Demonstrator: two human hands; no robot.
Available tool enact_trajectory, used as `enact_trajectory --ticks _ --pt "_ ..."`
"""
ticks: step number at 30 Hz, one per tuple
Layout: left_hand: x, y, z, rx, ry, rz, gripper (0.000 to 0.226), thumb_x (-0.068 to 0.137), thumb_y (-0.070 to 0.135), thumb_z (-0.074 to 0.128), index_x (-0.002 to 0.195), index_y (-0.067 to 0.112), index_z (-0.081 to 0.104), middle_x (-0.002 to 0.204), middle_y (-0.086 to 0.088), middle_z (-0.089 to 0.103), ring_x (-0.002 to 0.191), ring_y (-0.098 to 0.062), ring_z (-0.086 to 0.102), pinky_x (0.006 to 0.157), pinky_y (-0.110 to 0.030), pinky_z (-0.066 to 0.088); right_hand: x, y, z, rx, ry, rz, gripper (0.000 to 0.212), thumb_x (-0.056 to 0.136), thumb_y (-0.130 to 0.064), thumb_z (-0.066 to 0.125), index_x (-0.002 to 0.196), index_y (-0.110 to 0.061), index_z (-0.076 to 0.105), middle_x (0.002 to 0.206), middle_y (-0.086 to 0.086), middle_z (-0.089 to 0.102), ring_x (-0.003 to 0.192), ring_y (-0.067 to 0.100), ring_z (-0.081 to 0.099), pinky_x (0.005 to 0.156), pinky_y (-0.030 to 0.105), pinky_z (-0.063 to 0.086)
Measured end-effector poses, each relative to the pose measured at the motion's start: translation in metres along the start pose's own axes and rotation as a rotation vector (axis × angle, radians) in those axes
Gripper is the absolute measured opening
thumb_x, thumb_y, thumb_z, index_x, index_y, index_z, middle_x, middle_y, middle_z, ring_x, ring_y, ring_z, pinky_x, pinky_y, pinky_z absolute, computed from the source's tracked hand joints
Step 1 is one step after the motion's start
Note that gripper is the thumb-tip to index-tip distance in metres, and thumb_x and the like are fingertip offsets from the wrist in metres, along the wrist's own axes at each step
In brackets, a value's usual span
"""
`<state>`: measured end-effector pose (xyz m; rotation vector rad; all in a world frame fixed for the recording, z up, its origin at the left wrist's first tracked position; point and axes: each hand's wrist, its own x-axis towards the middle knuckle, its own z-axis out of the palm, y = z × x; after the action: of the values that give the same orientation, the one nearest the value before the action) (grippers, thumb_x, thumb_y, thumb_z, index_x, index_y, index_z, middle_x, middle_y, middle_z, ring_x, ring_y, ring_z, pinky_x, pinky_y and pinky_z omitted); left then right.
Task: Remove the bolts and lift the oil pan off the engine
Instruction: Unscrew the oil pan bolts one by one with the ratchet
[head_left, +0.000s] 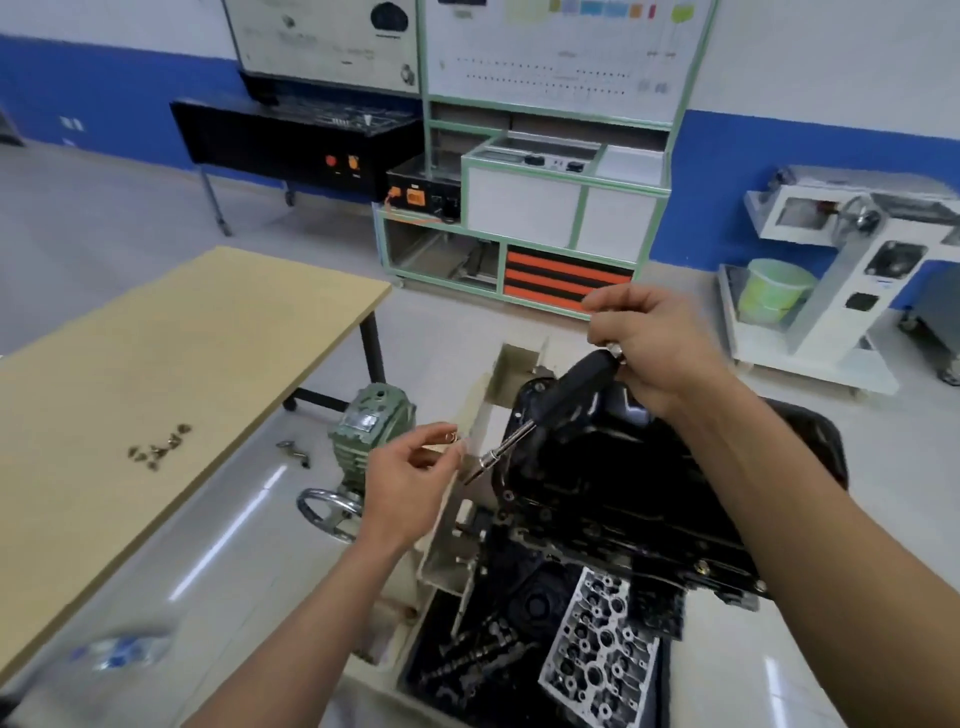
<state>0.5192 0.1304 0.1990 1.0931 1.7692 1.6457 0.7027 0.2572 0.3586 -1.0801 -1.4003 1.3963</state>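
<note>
Head view: a workshop seen from above, with two bare forearms reaching forward.
Left hand (410, 478): raised just left of the engine. Thumb and forefinger are pinched together on a small metal bolt (453, 435); the other fingers (415, 460) are loosely curled.
Right hand (649, 343): higher and further right, with the fingers clamped around the top end of a black-handled driver tool with a slim silver shaft (566, 400).
Driver tool: slants down and to the left. Its tip hangs just off the pan's left rim, near the left hand but apart from it.
Oil pan: the black pressed-metal oil pan (597, 467) sits on top of the dark upturned engine (571, 540), below the right forearm.
Stand: a cream metal frame (447, 545) touches the engine's left end.
Tray below: a silver aluminium cylinder head (597, 654) lies beside dark camshafts (478, 660).
Worktop: a pale wooden worktop (182, 338) stands at the left. A cluster of small loose bolts (158, 449) lies near the edge that faces the engine, well apart from both hands.
Between worktop and stand: a green gearbox (371, 421) with a steel handwheel (327, 506).
</note>
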Motion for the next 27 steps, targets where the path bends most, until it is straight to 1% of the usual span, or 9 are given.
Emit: enact_trajectory --ticks 2,5,9,11,12,15,17,20,27 --pt "0.025 -0.014 -0.044 0.047 0.08 -0.03 0.018 0.091 0.019 0.077 0.108 0.023 0.078 0.087 0.005 0.079 0.078 -0.01 0.075 0.075 -0.024 0.061 0.015 0.004 0.055 0.028 -0.031 0.003 0.033 0.076 0.015 0.059 0.075 -0.017 0.069 0.052 -0.01 0.057 0.052 0.008 0.048 0.045 0.02 0.039" --pt "0.066 -0.048 -0.119 0.119 0.209 -0.08 0.025 0.095 0.028 0.071 0.117 0.017 0.076 0.078 0.004 0.077 0.073 -0.008 0.073 0.075 -0.033 0.063 0.04 0.015 0.144 0.043 -0.066 0.011 0.034 0.075 0.013 0.057 0.085 -0.017 0.07 0.071 -0.003 0.056 0.058 0.01 0.047 0.046 0.02 0.034" --pt "0.122 -0.108 -0.233 0.213 0.411 -0.178 0.022 0.099 0.018 0.066 0.119 0.012 0.073 0.073 0.007 0.074 0.065 -0.012 0.07 0.068 -0.032 0.061 0.074 0.045 0.265 0.054 -0.098 0.06 0.036 0.078 0.014 0.059 0.095 -0.017 0.067 0.068 -0.004 0.048 0.047 0.005 0.045 0.042 0.02 0.034" --pt "0.146 -0.14 -0.284 0.312 0.46 -0.198 0.024 0.099 0.013 0.064 0.119 0.006 0.074 0.082 -0.004 0.076 0.071 -0.022 0.069 0.081 -0.041 0.06 0.088 0.065 0.321 0.067 -0.086 0.097 0.034 0.079 0.013 0.061 0.099 -0.014 0.067 0.065 -0.006 0.05 0.047 0.004 0.047 0.043 0.021 0.037" --pt "0.155 -0.155 -0.306 0.371 0.466 -0.208 0.023 0.098 0.01 0.064 0.118 0.004 0.074 0.084 -0.008 0.075 0.072 -0.024 0.067 0.086 -0.039 0.056 0.093 0.075 0.348 0.074 -0.078 0.116 0.033 0.079 0.012 0.061 0.101 -0.012 0.067 0.064 -0.006 0.051 0.045 0.003 0.047 0.044 0.021 0.038" --pt "0.172 -0.2 -0.358 0.495 0.434 -0.306 0.027 0.095 0.008 0.068 0.121 0.004 0.071 0.083 -0.007 0.068 0.075 -0.025 0.062 0.076 -0.029 0.045 0.103 0.105 0.415 0.077 -0.07 0.19 0.03 0.079 0.011 0.062 0.1 -0.01 0.067 0.068 -0.001 0.051 0.041 0.001 0.046 0.047 0.024 0.041" --pt "0.18 -0.227 -0.385 0.55 0.397 -0.389 0.031 0.093 0.01 0.071 0.123 0.005 0.067 0.085 -0.008 0.068 0.079 -0.03 0.063 0.073 -0.032 0.046 0.11 0.126 0.449 0.077 -0.095 0.225 0.029 0.079 0.01 0.062 0.095 -0.013 0.067 0.069 0.0 0.052 0.044 0.001 0.048 0.049 0.024 0.043" --pt "0.186 -0.262 -0.408 0.641 0.331 -0.497 0.02 0.092 0.01 0.071 0.11 0.004 0.069 0.088 -0.012 0.072 0.08 -0.032 0.065 0.071 -0.035 0.05 0.117 0.157 0.485 0.039 -0.112 0.264 0.031 0.08 0.011 0.062 0.092 -0.017 0.067 0.066 -0.003 0.053 0.045 0.005 0.049 0.045 0.021 0.042" --pt "0.186 -0.305 -0.42 0.755 0.169 -0.584 0.017 0.092 0.004 0.061 0.099 0.005 0.078 0.096 -0.018 0.075 0.089 -0.038 0.07 0.076 -0.039 0.056 0.124 0.202 0.52 -0.038 -0.11 0.375 0.027 0.081 0.011 0.06 0.093 -0.012 0.067 0.066 -0.002 0.051 0.042 0.004 0.047 0.044 0.019 0.042"
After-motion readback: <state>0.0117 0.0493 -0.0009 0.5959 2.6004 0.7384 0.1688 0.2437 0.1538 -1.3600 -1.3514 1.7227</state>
